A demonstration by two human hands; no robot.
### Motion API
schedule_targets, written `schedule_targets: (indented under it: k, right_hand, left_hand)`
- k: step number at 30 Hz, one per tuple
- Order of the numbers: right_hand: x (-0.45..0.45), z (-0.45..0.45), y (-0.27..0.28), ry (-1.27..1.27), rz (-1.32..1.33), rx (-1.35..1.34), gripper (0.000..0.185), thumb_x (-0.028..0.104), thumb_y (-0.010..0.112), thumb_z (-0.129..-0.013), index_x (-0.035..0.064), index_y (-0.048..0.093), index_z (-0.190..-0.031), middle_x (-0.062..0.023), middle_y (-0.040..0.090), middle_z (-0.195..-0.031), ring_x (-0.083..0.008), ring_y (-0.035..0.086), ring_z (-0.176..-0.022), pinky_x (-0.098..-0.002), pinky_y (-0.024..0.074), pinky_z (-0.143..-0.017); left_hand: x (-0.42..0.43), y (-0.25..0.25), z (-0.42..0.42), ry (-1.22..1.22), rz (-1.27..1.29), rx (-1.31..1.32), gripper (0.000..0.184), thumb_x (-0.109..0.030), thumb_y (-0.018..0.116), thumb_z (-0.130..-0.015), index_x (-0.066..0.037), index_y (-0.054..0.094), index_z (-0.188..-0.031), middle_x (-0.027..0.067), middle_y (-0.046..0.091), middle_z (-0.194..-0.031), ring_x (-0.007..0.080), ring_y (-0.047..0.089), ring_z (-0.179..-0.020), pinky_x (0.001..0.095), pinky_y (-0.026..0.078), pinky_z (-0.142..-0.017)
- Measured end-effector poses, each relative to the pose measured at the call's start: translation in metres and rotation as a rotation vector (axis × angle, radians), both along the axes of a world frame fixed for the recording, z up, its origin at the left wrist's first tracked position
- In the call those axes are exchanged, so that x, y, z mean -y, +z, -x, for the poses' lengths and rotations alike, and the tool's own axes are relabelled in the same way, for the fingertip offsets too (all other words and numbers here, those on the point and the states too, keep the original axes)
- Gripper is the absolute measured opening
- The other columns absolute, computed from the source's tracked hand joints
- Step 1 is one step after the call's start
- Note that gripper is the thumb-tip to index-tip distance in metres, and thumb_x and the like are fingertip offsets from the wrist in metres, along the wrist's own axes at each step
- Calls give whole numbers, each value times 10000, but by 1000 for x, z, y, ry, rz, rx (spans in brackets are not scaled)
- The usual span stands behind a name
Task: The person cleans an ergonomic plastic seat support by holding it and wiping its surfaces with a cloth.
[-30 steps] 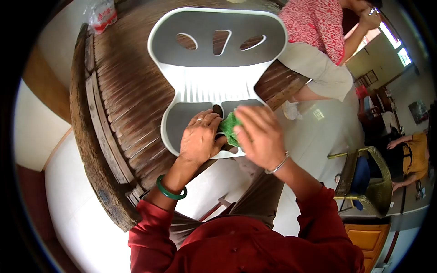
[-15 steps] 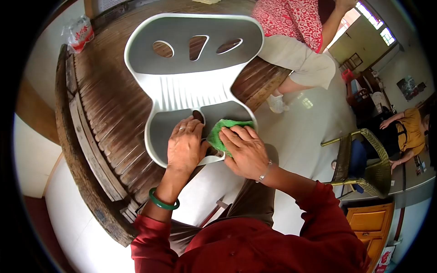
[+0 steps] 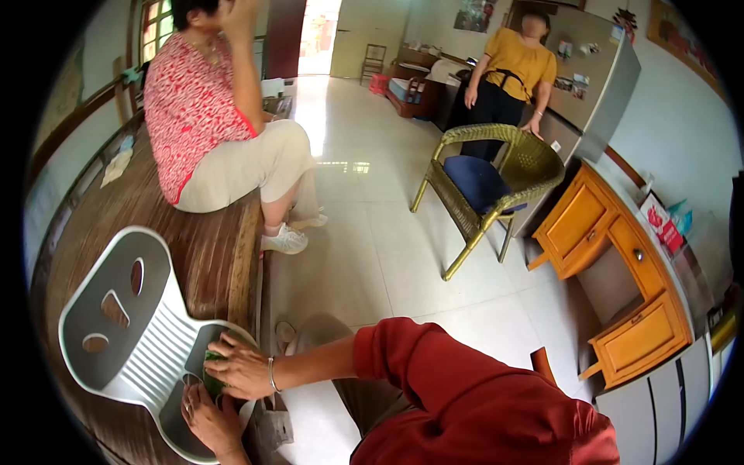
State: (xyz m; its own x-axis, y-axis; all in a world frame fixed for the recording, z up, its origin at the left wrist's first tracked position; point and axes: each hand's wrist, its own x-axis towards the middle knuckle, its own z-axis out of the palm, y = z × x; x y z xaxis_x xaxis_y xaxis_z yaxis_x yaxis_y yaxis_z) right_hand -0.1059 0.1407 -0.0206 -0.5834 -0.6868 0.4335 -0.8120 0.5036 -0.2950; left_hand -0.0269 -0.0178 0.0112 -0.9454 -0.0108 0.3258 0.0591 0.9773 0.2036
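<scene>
A grey-and-white moulded plastic seat (image 3: 159,349) with cut-out holes lies on the wooden bench at the lower left. My right hand (image 3: 242,367), with a bracelet at the wrist, presses a green cloth (image 3: 215,384) onto the grey lower section. Most of the cloth is hidden under the fingers. Beside it, my left hand (image 3: 211,422), wearing a ring, has its fingers bent over the seat near a cut-out in the same section. Its palm side is hidden.
The wooden bench (image 3: 221,271) runs along the left, with a seated person (image 3: 205,116) on it. Another person (image 3: 515,66) stands behind a wicker armchair (image 3: 465,209) holding a blue cushion. A wooden desk (image 3: 620,263) stands at right. Pale tiles (image 3: 372,256) cover the floor.
My view has swung up and to the right, so the seat and both hands now appear at the lower left. The right hand stays on the cloth, the left on the seat.
</scene>
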Motion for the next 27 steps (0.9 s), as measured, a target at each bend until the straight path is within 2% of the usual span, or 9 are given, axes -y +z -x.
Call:
schedule_targets:
  k: [2, 5, 7, 8, 14, 18, 20, 25, 27]
  right_hand:
    - [-7, -6, 2, 13, 9, -27, 604, 382, 659, -842, -26, 603, -1284, -112, 550, -1395, -345, 372, -1356, -576, 237, -1135]
    - [-8, -6, 10, 13, 40, -51, 537, 332, 675, -810, -21, 635, -1213, -97, 595, -1269, -326, 432, -1244, -509, 302, -1085]
    - [-5, -2, 7, 17, 68, -64, 466, 292, 680, -777, -17, 666, -1126, -83, 608, -1205, -310, 449, -1181, -481, 329, -1047]
    - [-3, 0, 6, 31, 95, -84, 396, 253, 685, -744, -12, 698, -1039, -69, 620, -1141, -294, 465, -1119, -453, 357, -1008]
    - [15, 18, 4, 13, 48, -59, 153, 160, 678, -681, 35, 719, -759, -42, 665, -969, -257, 492, -1008, -394, 409, -912]
    - [50, 50, -1, -121, -180, 72, 155, 122, 670, -676, 14, 721, -774, -81, 692, -916, -260, 539, -998, -359, 472, -876]
    - [59, 56, 5, -167, -191, 102, 169, 134, 677, -675, 4, 720, -775, -90, 693, -919, -264, 544, -1011, -360, 471, -887]
    - [62, 52, -1, -206, -76, -49, 203, 138, 705, -630, -6, 713, -773, -136, 663, -866, -294, 573, -980, -377, 468, -888]
    - [59, 48, -6, -110, -58, 17, 152, 127, 690, -637, 1, 676, -723, -162, 614, -883, -307, 578, -956, -392, 466, -873]
  left_hand:
    - [0, 1, 1, -12, 17, -3, 480, -172, 699, -772, 36, 597, -1193, 170, 602, -1267, 356, 513, -1273, 457, 365, -1113]
    - [2, -2, 2, -16, 23, 10, 493, -226, 710, -805, 34, 604, -1210, 177, 605, -1289, 363, 525, -1259, 457, 376, -1101]
    - [4, 5, 0, -68, 229, -119, 446, -465, 677, -870, -111, 709, -1140, 110, 690, -1149, 313, 655, -1024, 441, 513, -896]
    - [5, 4, 0, -80, 277, -138, 493, -510, 581, -927, -92, 677, -1170, 111, 690, -1117, 289, 654, -1020, 435, 509, -898]
    - [4, -10, 0, -26, 381, -147, 536, -521, 596, -919, -69, 654, -1200, 114, 685, -1140, 288, 654, -1037, 424, 495, -938]
    - [11, -32, 7, -2, 415, -205, 558, -548, 604, -912, -87, 645, -1224, 116, 678, -1159, 325, 631, -1097, 448, 477, -979]
    - [6, -25, 9, 49, 107, -26, 555, -316, 730, -800, 28, 606, -1218, 174, 608, -1288, 351, 533, -1251, 451, 392, -1083]
    - [-5, -11, 7, 113, 76, 9, 454, -287, 715, -790, -7, 627, -1137, 142, 625, -1200, 327, 548, -1223, 439, 396, -1073]
    - [-3, -9, 5, 134, 63, 48, 436, -303, 717, -793, -21, 637, -1115, 134, 628, -1184, 320, 560, -1198, 434, 407, -1054]
